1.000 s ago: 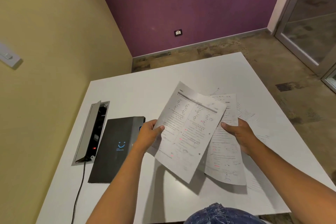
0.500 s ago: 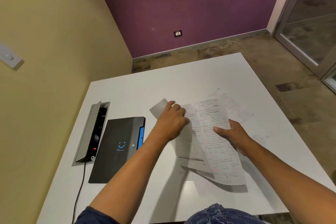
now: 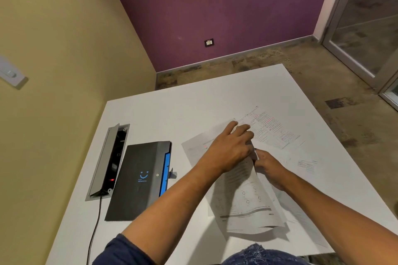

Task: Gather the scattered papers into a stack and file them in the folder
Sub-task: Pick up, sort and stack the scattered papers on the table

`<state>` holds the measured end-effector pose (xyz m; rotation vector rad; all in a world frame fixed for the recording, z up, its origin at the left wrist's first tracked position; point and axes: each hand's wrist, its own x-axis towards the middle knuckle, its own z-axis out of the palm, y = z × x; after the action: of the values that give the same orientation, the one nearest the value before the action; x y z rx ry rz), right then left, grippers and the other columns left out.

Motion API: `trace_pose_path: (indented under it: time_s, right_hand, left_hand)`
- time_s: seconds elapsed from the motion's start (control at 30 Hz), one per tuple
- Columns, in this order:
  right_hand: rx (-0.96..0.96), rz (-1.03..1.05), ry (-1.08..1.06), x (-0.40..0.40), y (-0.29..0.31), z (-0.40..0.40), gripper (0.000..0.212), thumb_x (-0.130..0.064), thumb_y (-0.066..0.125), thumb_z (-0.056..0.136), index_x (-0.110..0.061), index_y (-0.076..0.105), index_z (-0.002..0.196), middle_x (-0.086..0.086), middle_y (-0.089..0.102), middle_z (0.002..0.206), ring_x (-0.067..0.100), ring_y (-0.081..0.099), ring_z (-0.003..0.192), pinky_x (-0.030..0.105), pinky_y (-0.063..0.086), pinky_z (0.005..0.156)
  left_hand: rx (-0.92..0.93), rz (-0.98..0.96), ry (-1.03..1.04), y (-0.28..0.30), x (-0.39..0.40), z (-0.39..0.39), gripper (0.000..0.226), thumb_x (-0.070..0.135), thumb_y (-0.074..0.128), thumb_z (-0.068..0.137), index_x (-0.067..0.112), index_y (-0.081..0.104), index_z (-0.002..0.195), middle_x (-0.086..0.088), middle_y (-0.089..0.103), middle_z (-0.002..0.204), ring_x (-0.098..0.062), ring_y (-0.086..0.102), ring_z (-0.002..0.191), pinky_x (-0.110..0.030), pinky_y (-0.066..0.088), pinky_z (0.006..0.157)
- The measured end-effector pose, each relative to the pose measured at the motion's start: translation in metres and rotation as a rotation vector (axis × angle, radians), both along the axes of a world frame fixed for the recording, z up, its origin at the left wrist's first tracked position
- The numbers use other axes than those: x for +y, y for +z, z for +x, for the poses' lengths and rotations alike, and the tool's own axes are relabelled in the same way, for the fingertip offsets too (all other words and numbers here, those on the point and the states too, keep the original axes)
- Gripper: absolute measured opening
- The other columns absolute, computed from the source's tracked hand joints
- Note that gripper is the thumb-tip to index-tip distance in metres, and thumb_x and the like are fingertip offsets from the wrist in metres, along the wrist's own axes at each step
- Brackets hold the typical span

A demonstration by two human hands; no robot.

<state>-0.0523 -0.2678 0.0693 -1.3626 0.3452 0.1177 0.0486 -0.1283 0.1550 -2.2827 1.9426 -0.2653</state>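
Observation:
Several printed papers lie on the white table (image 3: 193,109). My right hand (image 3: 269,166) grips a small stack of papers (image 3: 247,206) at its far edge; the stack's near end curls up off the table toward me. My left hand (image 3: 230,146) reaches across just beyond the right hand, its fingers resting on a flat sheet (image 3: 193,148) and touching the edge of a far sheet with red marks (image 3: 273,129). Another sheet (image 3: 308,164) lies flat to the right. The black folder (image 3: 140,178), with a blue edge and a smiley logo, lies shut at the left.
An open grey cable hatch (image 3: 107,161) is set in the table left of the folder, with a black cable (image 3: 94,228) running toward me. A yellow wall bounds the left side. The table's right edge drops to the floor.
My left hand let go of the sheet it held up and moved forward and right onto the flat papers. My right hand now holds the sheets together, lower on the table.

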Motion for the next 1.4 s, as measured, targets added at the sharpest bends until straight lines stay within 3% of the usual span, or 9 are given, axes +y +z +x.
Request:
trace_pose_path:
  time_s: [0.23,0.37,0.47,0.57,0.67,0.83,1.0,1.2,1.4]
  right_hand:
    - [-0.131,0.146,0.011,-0.001,0.0,-0.007,0.057,-0.027,0.072,0.072,-0.009,0.063,0.125,0.007,0.074,0.116,0.018,0.069,0.108,0.028,0.056,0.089]
    - [-0.095,0.068,-0.055,-0.001,-0.007,-0.006,0.055,-0.005,0.077,0.07,-0.012,0.064,0.123,0.007,0.077,0.109,0.027,0.069,0.106,0.032,0.059,0.085]
    - [-0.082,0.017,-0.073,-0.006,-0.005,-0.007,0.054,-0.011,0.075,0.074,-0.013,0.065,0.126,0.011,0.076,0.112,0.029,0.073,0.103,0.036,0.061,0.083]
    - [-0.09,-0.017,-0.062,-0.015,-0.003,-0.006,0.051,-0.015,0.076,0.076,-0.012,0.067,0.125,0.008,0.077,0.114,0.026,0.074,0.105,0.04,0.061,0.088]
    - [-0.133,-0.03,-0.106,-0.021,0.0,-0.005,0.044,-0.009,0.081,0.075,-0.013,0.071,0.117,0.005,0.079,0.11,0.022,0.075,0.102,0.031,0.061,0.083]
    - [-0.189,0.021,-0.229,-0.033,0.0,0.002,0.043,0.001,0.085,0.069,-0.009,0.072,0.108,0.006,0.079,0.103,0.026,0.074,0.097,0.034,0.062,0.084]
    - [-0.163,0.019,-0.249,-0.039,-0.001,-0.005,0.034,-0.005,0.084,0.063,-0.01,0.079,0.096,0.014,0.079,0.101,0.026,0.076,0.092,0.034,0.062,0.077]
    - [0.056,-0.077,-0.191,-0.027,-0.047,-0.031,0.062,-0.012,0.098,0.058,-0.018,0.07,0.113,-0.003,0.08,0.104,0.013,0.075,0.099,0.032,0.06,0.086]
    - [0.103,-0.112,-0.397,-0.024,-0.045,-0.028,0.018,-0.014,0.085,0.08,-0.023,0.073,0.09,-0.005,0.077,0.089,0.005,0.074,0.076,0.015,0.057,0.065]
  left_hand:
    - [-0.021,-0.116,0.019,-0.009,-0.004,0.0,0.023,0.019,0.08,0.082,0.015,0.073,0.104,-0.014,0.061,0.136,-0.037,0.045,0.141,-0.051,0.037,0.112]
    - [0.139,-0.351,0.168,-0.018,0.005,0.001,0.073,0.034,0.084,0.077,0.02,0.05,0.14,-0.018,0.034,0.16,-0.034,0.033,0.148,-0.049,0.036,0.112]
    - [0.549,-0.645,0.635,-0.03,0.024,0.004,0.121,0.071,0.084,0.06,0.03,0.023,0.156,-0.005,0.016,0.167,-0.024,0.021,0.153,-0.044,0.023,0.12]
    - [1.213,-0.857,1.037,-0.044,0.045,0.014,0.148,0.062,0.095,0.043,0.038,0.004,0.157,0.0,0.017,0.165,-0.023,0.026,0.152,-0.048,0.028,0.121]
    - [1.459,-0.824,1.088,-0.065,0.067,0.025,0.145,0.052,0.1,0.045,0.035,0.012,0.159,-0.003,0.034,0.158,-0.021,0.035,0.147,-0.05,0.033,0.12]
    - [1.78,-0.755,0.907,-0.079,0.078,0.029,0.08,0.027,0.096,0.056,0.01,0.066,0.128,-0.009,0.075,0.123,-0.033,0.067,0.122,-0.048,0.053,0.105]
    - [1.763,-0.651,0.776,-0.078,0.071,0.022,0.065,0.003,0.092,0.069,0.011,0.067,0.128,-0.011,0.073,0.125,-0.028,0.068,0.119,-0.043,0.055,0.102]
    - [1.657,-0.542,0.882,-0.108,0.072,0.001,0.05,0.011,0.093,0.072,0.023,0.071,0.115,0.003,0.079,0.11,-0.015,0.074,0.105,-0.028,0.059,0.091]
    - [1.198,-0.367,1.284,-0.156,0.093,-0.008,0.043,0.045,0.079,0.083,0.023,0.06,0.115,-0.005,0.068,0.116,-0.023,0.067,0.103,-0.042,0.057,0.093]
